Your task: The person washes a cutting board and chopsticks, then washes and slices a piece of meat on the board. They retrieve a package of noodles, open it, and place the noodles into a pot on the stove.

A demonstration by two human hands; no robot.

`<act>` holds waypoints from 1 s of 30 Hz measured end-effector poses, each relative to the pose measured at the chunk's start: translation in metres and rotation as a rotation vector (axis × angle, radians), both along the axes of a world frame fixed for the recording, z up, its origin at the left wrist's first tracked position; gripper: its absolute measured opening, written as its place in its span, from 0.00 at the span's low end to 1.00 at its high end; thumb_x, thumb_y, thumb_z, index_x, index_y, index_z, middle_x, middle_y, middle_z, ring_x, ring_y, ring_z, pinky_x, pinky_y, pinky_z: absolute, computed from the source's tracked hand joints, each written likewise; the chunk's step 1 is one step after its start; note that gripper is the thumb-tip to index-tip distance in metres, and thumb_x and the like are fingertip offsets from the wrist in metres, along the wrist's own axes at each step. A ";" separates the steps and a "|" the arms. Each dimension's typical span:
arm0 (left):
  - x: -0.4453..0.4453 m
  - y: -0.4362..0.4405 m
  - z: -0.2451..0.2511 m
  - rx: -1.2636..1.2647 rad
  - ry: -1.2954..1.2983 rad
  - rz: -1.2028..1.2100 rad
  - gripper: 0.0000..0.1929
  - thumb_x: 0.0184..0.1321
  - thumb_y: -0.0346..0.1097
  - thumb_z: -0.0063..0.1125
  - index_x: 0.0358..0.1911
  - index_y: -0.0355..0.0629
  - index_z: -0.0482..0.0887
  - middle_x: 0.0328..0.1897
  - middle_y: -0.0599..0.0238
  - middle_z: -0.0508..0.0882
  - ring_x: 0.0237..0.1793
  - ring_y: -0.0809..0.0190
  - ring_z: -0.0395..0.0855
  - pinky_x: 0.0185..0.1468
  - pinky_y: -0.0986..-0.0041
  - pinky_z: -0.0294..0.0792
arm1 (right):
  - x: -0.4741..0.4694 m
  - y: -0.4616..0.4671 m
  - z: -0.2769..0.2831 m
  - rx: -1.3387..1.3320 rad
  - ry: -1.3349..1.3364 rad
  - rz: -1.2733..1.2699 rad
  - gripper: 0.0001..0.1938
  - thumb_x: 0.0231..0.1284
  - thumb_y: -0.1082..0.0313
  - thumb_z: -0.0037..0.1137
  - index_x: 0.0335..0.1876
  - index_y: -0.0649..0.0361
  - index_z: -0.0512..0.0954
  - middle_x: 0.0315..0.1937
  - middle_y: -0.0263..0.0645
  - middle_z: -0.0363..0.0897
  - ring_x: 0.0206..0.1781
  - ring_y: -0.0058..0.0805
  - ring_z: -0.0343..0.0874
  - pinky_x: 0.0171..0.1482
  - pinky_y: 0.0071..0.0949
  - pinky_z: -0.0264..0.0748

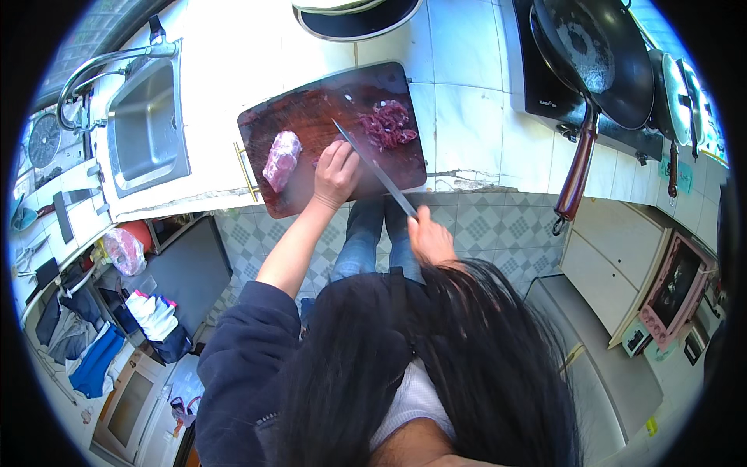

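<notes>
My right hand [432, 236] grips the handle of a long kitchen knife [382, 177], near the counter's front edge. Its blade slants up and left over a dark wooden cutting board [327, 105]. On the board, my left hand [338, 169] rests with curled fingers right beside the blade. A bit of dark red meat [316, 161] shows at that hand's left edge; whatever lies under the fingers is hidden. Left of the hand is a pale pink chunk of raw meat [282, 161]. Beyond the blade, to the right, sits a pile of cut red meat [387, 125].
The board's near edge overhangs the tiled counter [467, 128], whose front edge is chipped. A steel sink [146, 128] with a faucet [111, 52] is at left. A wok [601, 64] stands on the cooktop at right, its wooden handle [575, 169] jutting past the counter.
</notes>
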State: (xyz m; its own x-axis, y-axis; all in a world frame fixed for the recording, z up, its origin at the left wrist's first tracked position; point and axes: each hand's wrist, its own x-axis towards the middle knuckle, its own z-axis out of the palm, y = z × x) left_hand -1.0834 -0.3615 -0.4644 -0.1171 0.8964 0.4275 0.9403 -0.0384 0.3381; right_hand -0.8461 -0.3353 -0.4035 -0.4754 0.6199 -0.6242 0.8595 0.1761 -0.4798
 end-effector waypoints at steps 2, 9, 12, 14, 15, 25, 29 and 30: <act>0.000 0.000 -0.001 -0.014 -0.044 -0.014 0.19 0.37 0.27 0.63 0.39 0.39 0.81 0.48 0.55 0.79 0.53 0.48 0.76 0.57 0.60 0.70 | 0.007 -0.004 0.008 -0.061 -0.095 -0.007 0.18 0.69 0.52 0.39 0.47 0.61 0.61 0.28 0.57 0.80 0.33 0.60 0.79 0.38 0.59 0.72; 0.000 0.001 -0.006 0.030 0.011 0.009 0.13 0.44 0.30 0.60 0.37 0.38 0.84 0.48 0.56 0.80 0.51 0.50 0.77 0.55 0.62 0.71 | -0.092 0.042 -0.014 0.161 0.300 0.020 0.15 0.70 0.55 0.38 0.43 0.62 0.63 0.26 0.56 0.80 0.32 0.60 0.79 0.36 0.55 0.74; -0.001 0.002 -0.005 0.029 -0.030 -0.009 0.17 0.41 0.27 0.62 0.39 0.36 0.82 0.50 0.52 0.79 0.54 0.47 0.76 0.57 0.60 0.69 | -0.080 0.041 -0.012 0.051 0.156 0.012 0.15 0.69 0.54 0.38 0.43 0.61 0.62 0.26 0.57 0.80 0.32 0.60 0.79 0.36 0.56 0.74; -0.001 0.001 -0.004 0.006 -0.039 -0.005 0.17 0.41 0.27 0.62 0.39 0.36 0.82 0.49 0.53 0.79 0.53 0.47 0.76 0.57 0.60 0.69 | -0.047 0.033 -0.005 0.009 0.132 0.017 0.16 0.69 0.53 0.37 0.43 0.61 0.62 0.26 0.57 0.80 0.32 0.60 0.79 0.37 0.57 0.73; -0.001 0.001 -0.005 0.007 -0.042 -0.008 0.16 0.41 0.26 0.62 0.39 0.37 0.81 0.48 0.54 0.79 0.53 0.48 0.76 0.57 0.60 0.69 | -0.028 0.029 -0.003 -0.029 0.099 0.014 0.16 0.69 0.53 0.36 0.43 0.60 0.62 0.27 0.58 0.80 0.34 0.61 0.79 0.39 0.58 0.71; 0.002 -0.003 -0.014 0.076 -0.001 0.052 0.16 0.45 0.28 0.63 0.41 0.39 0.81 0.47 0.54 0.78 0.53 0.47 0.74 0.59 0.59 0.67 | 0.020 0.017 0.010 -0.086 0.239 -0.034 0.13 0.71 0.55 0.38 0.42 0.58 0.62 0.30 0.54 0.79 0.36 0.62 0.76 0.38 0.57 0.68; 0.001 -0.004 -0.013 0.023 0.003 0.045 0.17 0.44 0.31 0.67 0.41 0.37 0.81 0.48 0.53 0.78 0.53 0.47 0.75 0.57 0.60 0.67 | 0.014 0.006 0.015 -0.056 0.133 -0.017 0.13 0.70 0.54 0.39 0.42 0.58 0.62 0.32 0.53 0.80 0.35 0.61 0.77 0.37 0.57 0.69; 0.000 -0.004 -0.012 0.018 0.001 0.034 0.17 0.44 0.30 0.67 0.40 0.37 0.82 0.48 0.53 0.78 0.53 0.47 0.75 0.57 0.60 0.67 | 0.014 0.005 0.016 -0.050 0.121 -0.006 0.13 0.70 0.55 0.39 0.42 0.58 0.62 0.32 0.52 0.80 0.35 0.61 0.77 0.37 0.57 0.69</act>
